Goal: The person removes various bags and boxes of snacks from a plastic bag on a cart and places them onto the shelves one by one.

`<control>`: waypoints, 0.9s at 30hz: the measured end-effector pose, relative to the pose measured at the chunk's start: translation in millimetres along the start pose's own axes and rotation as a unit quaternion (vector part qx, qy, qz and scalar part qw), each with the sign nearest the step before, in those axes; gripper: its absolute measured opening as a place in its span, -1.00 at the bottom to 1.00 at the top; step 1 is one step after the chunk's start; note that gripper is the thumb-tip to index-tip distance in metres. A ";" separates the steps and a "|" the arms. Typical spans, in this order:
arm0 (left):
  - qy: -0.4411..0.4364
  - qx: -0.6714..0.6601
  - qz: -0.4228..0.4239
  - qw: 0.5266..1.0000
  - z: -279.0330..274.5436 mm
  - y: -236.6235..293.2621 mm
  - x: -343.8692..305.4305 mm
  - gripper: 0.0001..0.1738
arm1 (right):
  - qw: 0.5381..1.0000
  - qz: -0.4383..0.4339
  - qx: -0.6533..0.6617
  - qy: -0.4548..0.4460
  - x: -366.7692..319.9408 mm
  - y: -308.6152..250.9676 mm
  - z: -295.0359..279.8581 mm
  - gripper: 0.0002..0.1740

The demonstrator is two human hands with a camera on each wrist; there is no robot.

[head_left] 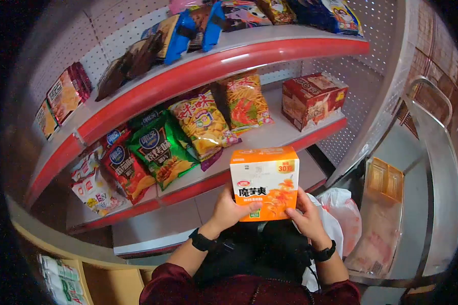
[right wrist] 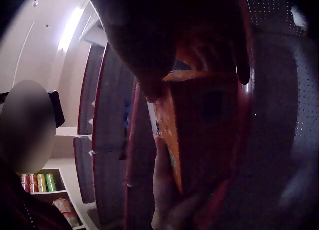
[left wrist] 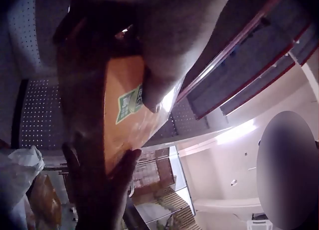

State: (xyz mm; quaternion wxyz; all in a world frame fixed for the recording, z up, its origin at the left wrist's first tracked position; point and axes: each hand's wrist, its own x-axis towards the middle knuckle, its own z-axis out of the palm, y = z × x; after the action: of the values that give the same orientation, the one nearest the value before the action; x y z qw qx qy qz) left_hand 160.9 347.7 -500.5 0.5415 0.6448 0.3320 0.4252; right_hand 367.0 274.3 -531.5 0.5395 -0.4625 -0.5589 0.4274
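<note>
An orange and white snack box [head_left: 259, 178] is held upright in front of the lower shelf, its printed face turned toward me. My left hand [head_left: 228, 209] grips its left side, thumb laid over the lower front. On the other side my right hand [head_left: 309, 218] grips the lower right corner, thumb on the front edge. The left wrist view shows the orange side of the box [left wrist: 122, 125] with a green label between both hands. From the right wrist, the box [right wrist: 204, 130] appears mostly in shadow, and the fingers behind it are partly hidden.
Bagged snacks such as a green chip bag [head_left: 163, 150] and a yellow bag [head_left: 203, 124] line the lower shelf. A brown-red carton [head_left: 314, 99] stands at its right end. A metal cart [head_left: 432, 203] and white plastic bag [head_left: 341, 213] are at right.
</note>
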 end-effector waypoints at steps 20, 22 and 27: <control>0.193 0.216 0.169 0.942 22.0 -4.0 135.9 0.10 | 0.997 0.044 -0.012 0.059 -39.8 23.9 -26.1 -0.66; 0.220 0.245 0.130 0.935 29.3 -8.6 142.6 0.11 | 0.996 0.055 -0.030 0.065 -45.6 27.9 -28.8 -0.69; 0.246 0.263 0.145 0.921 37.1 -17.7 155.2 0.12 | 0.991 0.090 -0.013 0.094 -60.7 40.1 -36.2 -0.69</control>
State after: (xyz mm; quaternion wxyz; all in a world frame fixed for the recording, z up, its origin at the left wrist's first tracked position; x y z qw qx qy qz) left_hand 260.0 473.6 -490.5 0.1858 0.6802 0.4575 0.5418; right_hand 404.8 222.5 -581.4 0.5427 -0.5560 -0.4676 0.4215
